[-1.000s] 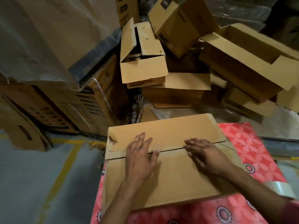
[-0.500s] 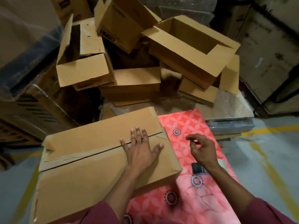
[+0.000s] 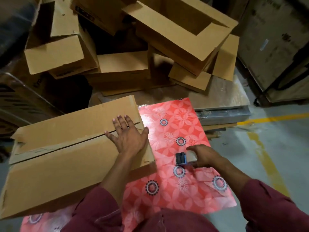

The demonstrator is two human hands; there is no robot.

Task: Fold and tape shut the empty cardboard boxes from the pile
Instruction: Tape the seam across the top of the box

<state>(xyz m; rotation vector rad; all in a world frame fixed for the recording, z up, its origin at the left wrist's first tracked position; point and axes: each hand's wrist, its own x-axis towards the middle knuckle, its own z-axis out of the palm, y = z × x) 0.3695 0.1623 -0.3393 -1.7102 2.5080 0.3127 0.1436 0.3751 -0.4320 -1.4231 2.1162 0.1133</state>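
On the red flowered table cover a long cardboard box lies with its two top flaps folded down so that their edges meet along a dark seam. The left hand rests flat across the right end of that seam, fingers straight and spread, pressing the flaps down. The right hand is curled around a tape dispenser just beside the box on the cover, its dark head pointing toward the box.

Judging by this, the folding of this box's upper face is done, while the taping has not begun: no strip of tape shows on the seam, and the dispenser sits apart from the cardboard. The seam gapes a little toward its left end, where the flap corner looks torn, so it may need pressing there before tape goes on. Whether the box's underside is sealed cannot be told.

Behind the table, the pile holds several more boxes with flaps standing open, one large open box showing its bare inside, so most of the work appears to remain.

As for writing, dark print blocks show on a box near the top of the pile and on a box edge at left, but they are too small and blurred to read. No brand can be made out.
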